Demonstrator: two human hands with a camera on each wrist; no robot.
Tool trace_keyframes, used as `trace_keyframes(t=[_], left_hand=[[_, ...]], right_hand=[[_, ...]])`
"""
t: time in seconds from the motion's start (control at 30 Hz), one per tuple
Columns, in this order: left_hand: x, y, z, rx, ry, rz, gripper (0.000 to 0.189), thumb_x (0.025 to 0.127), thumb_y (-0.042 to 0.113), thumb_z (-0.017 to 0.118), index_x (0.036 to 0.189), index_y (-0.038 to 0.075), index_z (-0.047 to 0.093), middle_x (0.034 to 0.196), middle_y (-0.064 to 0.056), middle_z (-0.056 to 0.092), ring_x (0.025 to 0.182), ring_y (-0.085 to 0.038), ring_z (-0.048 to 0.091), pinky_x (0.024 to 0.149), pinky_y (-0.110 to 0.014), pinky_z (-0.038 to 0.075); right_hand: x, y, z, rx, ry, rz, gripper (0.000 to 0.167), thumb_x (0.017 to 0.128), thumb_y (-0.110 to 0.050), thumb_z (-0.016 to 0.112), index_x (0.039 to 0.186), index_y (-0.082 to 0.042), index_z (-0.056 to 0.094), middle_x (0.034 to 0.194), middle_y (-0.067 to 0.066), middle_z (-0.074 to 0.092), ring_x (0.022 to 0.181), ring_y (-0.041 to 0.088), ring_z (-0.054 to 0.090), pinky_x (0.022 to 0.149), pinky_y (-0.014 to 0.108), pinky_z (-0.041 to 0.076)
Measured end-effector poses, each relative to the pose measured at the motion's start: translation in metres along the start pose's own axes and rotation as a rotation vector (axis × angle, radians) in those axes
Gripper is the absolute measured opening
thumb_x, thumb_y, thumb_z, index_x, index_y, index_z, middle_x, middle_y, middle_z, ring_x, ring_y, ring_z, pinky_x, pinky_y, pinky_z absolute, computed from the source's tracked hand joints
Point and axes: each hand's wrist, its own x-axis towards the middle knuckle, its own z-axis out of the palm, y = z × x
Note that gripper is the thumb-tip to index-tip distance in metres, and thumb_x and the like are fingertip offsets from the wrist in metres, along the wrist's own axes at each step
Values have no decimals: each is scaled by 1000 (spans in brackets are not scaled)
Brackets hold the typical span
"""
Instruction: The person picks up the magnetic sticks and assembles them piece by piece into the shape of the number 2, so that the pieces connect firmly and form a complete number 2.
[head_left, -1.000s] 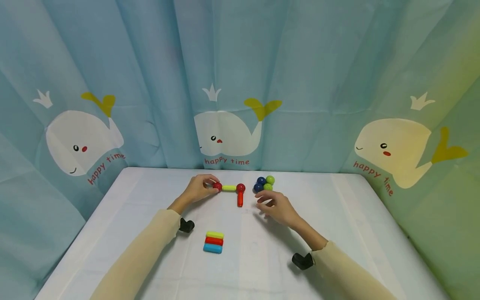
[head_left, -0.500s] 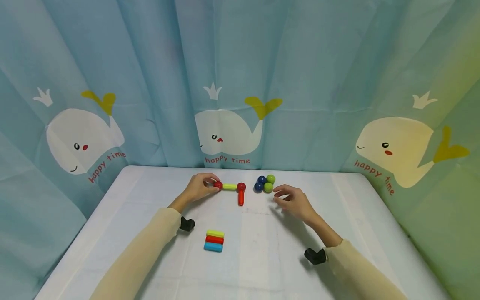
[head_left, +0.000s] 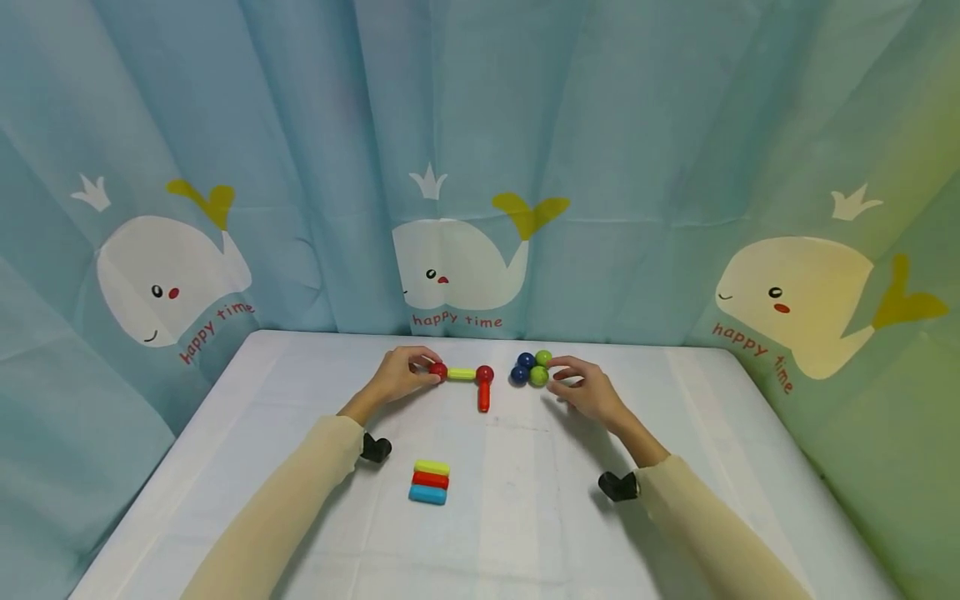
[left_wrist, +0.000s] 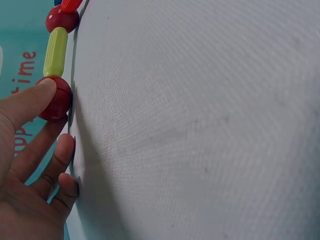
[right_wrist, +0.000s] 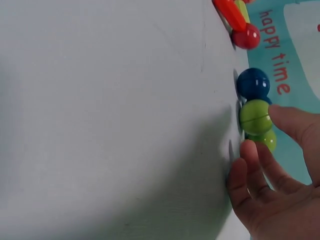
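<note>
My left hand [head_left: 397, 375] pinches a red ball [left_wrist: 59, 102] between thumb and fingers. From that ball a yellow-green rod [head_left: 461, 374] runs to a second red ball [head_left: 485, 374], and a red rod [head_left: 483, 397] sticks out of it toward the near side. My right hand [head_left: 591, 392] is at the right of a cluster of two dark blue balls [right_wrist: 253, 83] and two green balls [right_wrist: 256, 117]. Its thumb and fingers are spread on either side of the green balls; whether they touch cannot be told.
Three loose rods lie side by side nearer the front of the white table [head_left: 525, 533]: a yellow-green rod [head_left: 432, 467], a red rod [head_left: 431, 480] and a blue rod [head_left: 427, 494]. A curtain [head_left: 637, 125] with printed whales hangs behind the table's back edge.
My right hand first moved right, away from the red rod, and then came slightly in beside the green balls. The left hand keeps hold of the red ball.
</note>
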Motion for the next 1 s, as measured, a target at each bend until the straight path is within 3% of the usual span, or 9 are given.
trace_keyframes(t=[0.33, 0.53, 0.8, 1.0], left_hand=[[0, 2, 0, 4, -1, -5, 26, 78, 20, 77, 103, 21, 69, 98, -1, 71, 75, -15, 60, 71, -27, 50], [1, 0, 0, 0, -6, -10, 26, 78, 21, 77, 103, 22, 69, 98, 0, 71, 76, -15, 59, 72, -26, 50], [0, 1, -1, -3, -9, -15, 26, 79, 22, 77, 104, 22, 69, 98, 0, 71, 76, -15, 59, 72, -27, 50], [-1, 1, -1, -1, -9, -21, 26, 78, 22, 77, 103, 22, 69, 98, 0, 71, 75, -16, 58, 70, -26, 48]], right_hand=[[12, 4, 3, 2, -85, 12, 47, 88, -15, 65, 133, -12, 52, 111, 22, 64, 75, 21, 67, 60, 28, 50], [14, 1, 6, -60, -68, 10, 41, 88, -17, 65, 128, -15, 57, 107, 19, 66, 75, 19, 65, 61, 28, 50], [14, 2, 8, -65, -31, 22, 30, 88, -20, 66, 118, -15, 61, 103, 16, 67, 78, 22, 65, 61, 28, 49], [14, 5, 9, -54, -31, 3, 25, 87, -19, 67, 110, -13, 59, 109, 18, 66, 76, 19, 66, 64, 28, 50]])
